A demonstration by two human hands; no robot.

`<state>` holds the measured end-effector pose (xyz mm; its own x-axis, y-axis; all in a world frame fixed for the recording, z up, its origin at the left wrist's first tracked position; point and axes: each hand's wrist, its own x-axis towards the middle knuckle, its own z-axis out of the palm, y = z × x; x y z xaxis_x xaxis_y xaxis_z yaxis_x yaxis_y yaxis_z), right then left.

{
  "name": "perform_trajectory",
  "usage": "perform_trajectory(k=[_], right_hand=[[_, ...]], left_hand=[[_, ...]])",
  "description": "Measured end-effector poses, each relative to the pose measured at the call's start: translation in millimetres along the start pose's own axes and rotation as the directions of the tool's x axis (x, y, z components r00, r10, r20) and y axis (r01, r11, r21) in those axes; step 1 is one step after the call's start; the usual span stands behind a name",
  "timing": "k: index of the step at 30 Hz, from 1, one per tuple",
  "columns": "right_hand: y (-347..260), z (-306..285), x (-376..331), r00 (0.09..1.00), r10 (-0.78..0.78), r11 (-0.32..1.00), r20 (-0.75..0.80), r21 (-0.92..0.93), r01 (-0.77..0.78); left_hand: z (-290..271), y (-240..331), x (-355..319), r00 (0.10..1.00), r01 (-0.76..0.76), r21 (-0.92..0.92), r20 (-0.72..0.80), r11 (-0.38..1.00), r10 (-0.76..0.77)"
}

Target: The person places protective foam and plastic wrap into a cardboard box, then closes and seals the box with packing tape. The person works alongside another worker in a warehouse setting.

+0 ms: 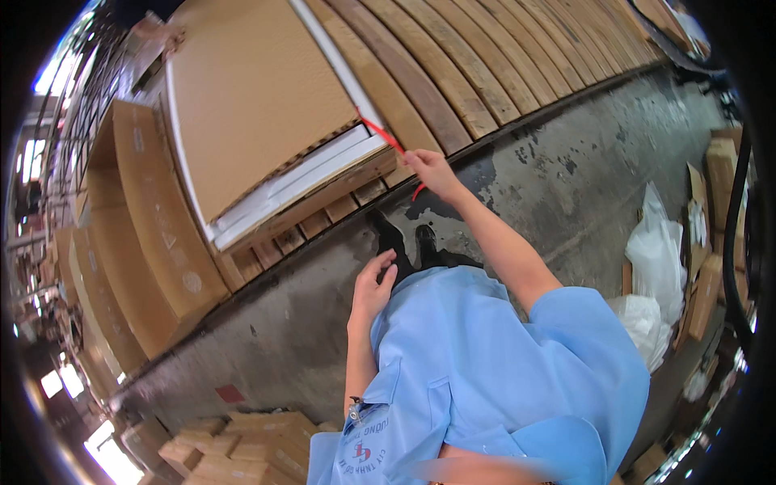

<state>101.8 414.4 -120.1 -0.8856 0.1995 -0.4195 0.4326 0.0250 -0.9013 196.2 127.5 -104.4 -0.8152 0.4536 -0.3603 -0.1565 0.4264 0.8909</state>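
My right hand [432, 172] pinches a thin red strap [381, 136] beside the near right corner of a cardboard sheet. The strap runs from that corner to my fingers, and its loose end hangs below them. The brown cardboard sheet [259, 89] lies over white panels [299, 179], whose edges show along its near and right sides. Near my waist, my left hand [373, 287] hangs with its fingers loosely bent and thumb apart, holding nothing. At the far left of the sheet is another person's hand [158, 36].
The stack rests on a platform of wooden slats [453, 73] that stretches to the right. An open cardboard box [153, 218] stands left of it. Closed cartons [242, 444] are piled at the lower left. White plastic bags [651, 267] and flattened cardboard lie to the right on the concrete floor [558, 186].
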Motion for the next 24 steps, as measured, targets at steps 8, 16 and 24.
perform_trajectory(k=[8, 16, 24], right_hand=[[198, -44, -12, 0.765, -0.270, 0.811, -0.585, -0.566, -0.146], [304, -28, -122, 0.946, 0.270, 0.762, -0.179, -0.561, -0.323], [233, 277, -75, 0.872, 0.011, 0.452, 0.489, -0.780, 0.432]], left_hand=[[-27, -236, -175, 0.702, 0.567, -0.226, -0.371, 0.793, -0.608], [-113, -262, -276, 0.330, -0.032, -0.365, -0.883, 0.930, -0.335], [-399, 74, -426, -0.319, -0.251, 0.879, -0.471, 0.406, 0.823]])
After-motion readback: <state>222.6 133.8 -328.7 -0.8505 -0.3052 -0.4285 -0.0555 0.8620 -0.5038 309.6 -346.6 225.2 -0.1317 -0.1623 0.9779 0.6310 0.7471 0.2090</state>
